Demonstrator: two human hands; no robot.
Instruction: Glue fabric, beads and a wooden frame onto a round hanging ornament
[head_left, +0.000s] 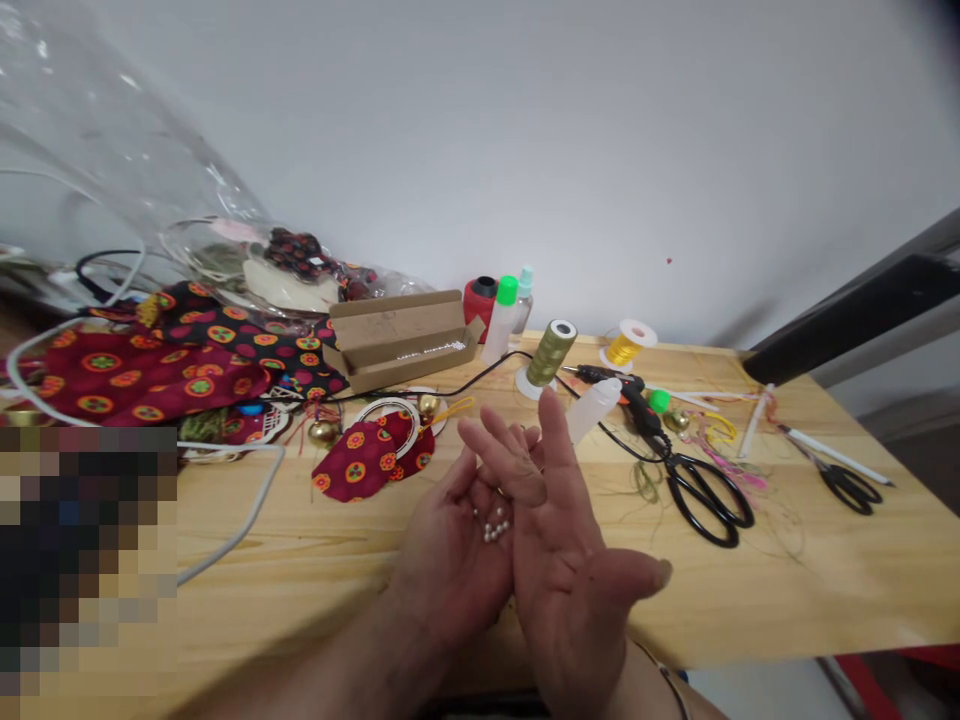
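My left hand [450,560] is cupped palm up, with several small white pearl beads [495,528] lying in it. Against its edge rests my right hand [562,540], palm turned up, thumb and index finger stretched out and the other fingers bent over the left palm. I see nothing held in the right hand. Just behind it a white squeeze bottle [596,408] without a cap is partly hidden by the fingers. To the left of the hands lie maroon patterned fabric pieces [356,462] with a white ring [411,425].
An open cardboard box [360,372] holds more white beads. Green thread [551,355], yellow thread [624,348] and a glue gun [637,410] stand or lie behind. Black-handled scissors [705,500] lie right, patterned cloth [150,375] left. A black bar [847,315] crosses the right side.
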